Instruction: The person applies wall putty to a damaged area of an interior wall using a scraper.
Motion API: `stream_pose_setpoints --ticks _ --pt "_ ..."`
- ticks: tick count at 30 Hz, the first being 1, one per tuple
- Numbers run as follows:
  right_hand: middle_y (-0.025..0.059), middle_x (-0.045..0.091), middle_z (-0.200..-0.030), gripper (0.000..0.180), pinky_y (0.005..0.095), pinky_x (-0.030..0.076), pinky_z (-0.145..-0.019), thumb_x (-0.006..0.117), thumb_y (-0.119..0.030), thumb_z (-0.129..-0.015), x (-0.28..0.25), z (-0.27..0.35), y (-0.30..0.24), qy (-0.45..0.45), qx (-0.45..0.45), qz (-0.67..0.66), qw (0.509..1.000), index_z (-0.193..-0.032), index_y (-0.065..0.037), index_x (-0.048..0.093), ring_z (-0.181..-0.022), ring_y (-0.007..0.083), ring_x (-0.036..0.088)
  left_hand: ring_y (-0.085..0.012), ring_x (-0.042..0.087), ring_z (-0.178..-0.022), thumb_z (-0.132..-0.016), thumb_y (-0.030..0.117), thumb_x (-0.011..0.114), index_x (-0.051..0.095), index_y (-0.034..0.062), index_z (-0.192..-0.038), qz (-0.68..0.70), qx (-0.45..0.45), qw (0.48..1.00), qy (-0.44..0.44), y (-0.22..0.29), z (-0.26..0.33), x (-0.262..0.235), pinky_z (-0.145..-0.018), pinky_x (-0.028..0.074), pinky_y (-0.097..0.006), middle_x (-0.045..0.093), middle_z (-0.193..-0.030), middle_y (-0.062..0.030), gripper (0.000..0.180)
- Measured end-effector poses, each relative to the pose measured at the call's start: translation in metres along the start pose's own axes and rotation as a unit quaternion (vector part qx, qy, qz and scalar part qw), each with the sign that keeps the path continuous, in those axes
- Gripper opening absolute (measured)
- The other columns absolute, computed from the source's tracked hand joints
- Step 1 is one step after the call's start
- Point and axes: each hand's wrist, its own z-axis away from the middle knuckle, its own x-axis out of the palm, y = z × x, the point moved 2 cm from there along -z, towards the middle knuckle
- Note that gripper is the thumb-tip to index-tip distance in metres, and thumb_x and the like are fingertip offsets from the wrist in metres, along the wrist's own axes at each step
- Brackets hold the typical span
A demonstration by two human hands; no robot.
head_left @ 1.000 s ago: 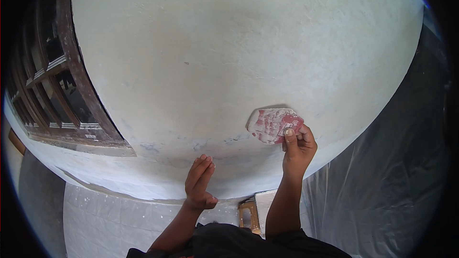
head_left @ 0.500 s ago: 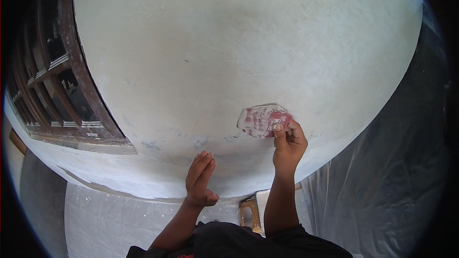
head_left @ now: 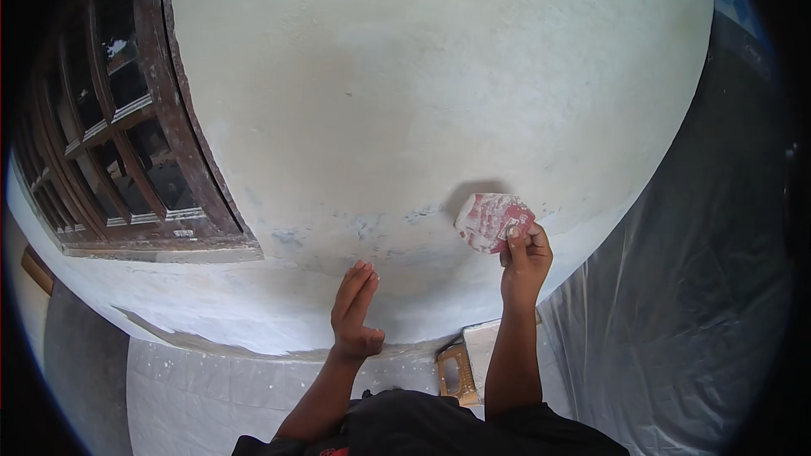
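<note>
Firstly: one red scraper [head_left: 484, 221], flat, angular, smeared with whitish paste; located before the lower right part of the wall [head_left: 439, 84], nearer its lower edge than its upper. A shadow beside its upper left edge suggests a slight gap; contact cannot be told.

One right hand [head_left: 527, 265], closed on the scraper's lower right corner, thumb over the near face; probably gripped by the corner so that the opposite edge stays free.

One left hand [head_left: 355, 308], empty, fingers extended together, thumb apart, near the wall's lower edge; perhaps raised for balance. Touch upon the wall cannot be told.

Grey patches [head_left: 363, 226], several, above the left hand.

One brown-framed window [head_left: 135, 122], at the wall's left edge.

One dark plastic sheet [head_left: 659, 312], beyond the wall's right edge, presumably hung as protection.

One tan openwork object [head_left: 450, 371], beside a pale block [head_left: 480, 344], below the wall's lower edge.

One pale, white-flecked floor covering [head_left: 190, 388], likely there against drips.
</note>
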Motion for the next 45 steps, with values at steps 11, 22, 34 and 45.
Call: stream_pose_setpoints --ticks 11,22,34,45 --pt "0.0117 0.062 -0.112 0.03 0.0335 0.058 -0.076 0.055 -0.01 -0.094 -0.059 0.211 0.013 -0.005 0.309 -0.09 0.947 -0.122 -0.001 0.051 -0.097 0.0211 0.064 -0.0376 0.051 -0.121 -0.097 0.051 0.034 0.055 -0.0049 -0.123 0.105 -0.169 0.975 -0.098 0.038 0.085 -0.051 -0.103 0.039 -0.042 0.055 -0.126 -0.0239 0.065" --pt "0.0079 0.064 -0.105 0.026 0.0313 0.056 -0.076 0.052 -0.011 -0.094 -0.096 0.284 -0.029 0.087 0.378 -0.055 0.92 -0.119 -0.004 0.055 -0.091 0.0189 0.065 -0.0353 0.053 -0.119 -0.099 0.052 0.026 0.057 -0.004 -0.121 0.154 -0.325 0.924 -0.131 0.09 0.189 -0.068 -0.103 0.037 -0.04 0.059 -0.122 -0.0216 0.068" --pt "0.008 0.065 -0.095 0.023 0.0274 0.051 -0.062 0.054 -0.01 -0.092 -0.259 0.238 -0.06 0.135 0.346 0.014 0.928 -0.112 0.0 0.056 -0.074 0.0161 0.063 -0.0304 0.051 -0.122 -0.099 0.055 0.02 0.055 -0.0075 -0.122 0.177 -0.447 0.867 -0.13 0.105 0.239 0.06 -0.107 0.034 -0.04 0.058 -0.123 -0.0208 0.075" --pt "0.0031 0.061 -0.069 0.021 0.0245 0.045 -0.057 0.06 -0.015 -0.092 -0.454 0.23 0.053 0.097 0.335 0.509 0.787 -0.099 0.003 0.064 -0.061 0.0079 0.054 -0.0305 0.049 -0.124 -0.098 0.058 0.021 0.045 -0.0081 -0.131 0.19 -0.731 0.647 -0.102 0.083 0.405 0.229 -0.108 0.034 -0.039 0.053 -0.13 -0.0228 0.078"
